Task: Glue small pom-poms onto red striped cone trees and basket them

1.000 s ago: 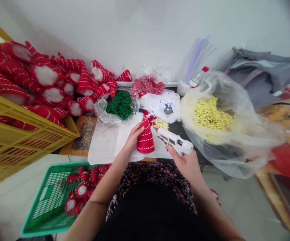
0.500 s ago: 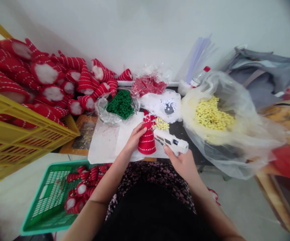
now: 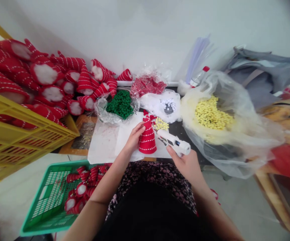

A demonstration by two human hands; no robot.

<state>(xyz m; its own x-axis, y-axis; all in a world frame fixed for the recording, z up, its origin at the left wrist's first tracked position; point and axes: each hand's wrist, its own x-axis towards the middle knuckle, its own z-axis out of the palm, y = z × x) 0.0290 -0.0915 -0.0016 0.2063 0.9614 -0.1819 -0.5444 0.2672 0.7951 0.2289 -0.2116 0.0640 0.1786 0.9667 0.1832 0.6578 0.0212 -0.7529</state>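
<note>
My left hand point(image 3: 135, 134) is closed on the left side of a red felt cone point(image 3: 148, 139) wound with white stitched cord, which stands nearly upright over white paper point(image 3: 104, 140). In my right hand point(image 3: 186, 164) is a white glue gun point(image 3: 173, 142), its nozzle pointing left at the cone with a small gap between them. Behind the cone lie small red pompoms point(image 3: 153, 119) and a little heap of yellow pompoms point(image 3: 161, 124). The fingertips of my left hand behind the cone are partly hidden.
Bags of green pompoms point(image 3: 121, 104), red pieces point(image 3: 148, 85), white pompoms point(image 3: 168, 106) and yellow pompoms point(image 3: 212, 113) line the table. Stuffed red cones point(image 3: 46, 73) fill a yellow crate point(image 3: 26, 130) at left. A green basket point(image 3: 43, 201) with smaller cones sits below.
The glue gun has drawn back slightly to the right and down, away from the cone. The cone has turned more upright in my left hand.
</note>
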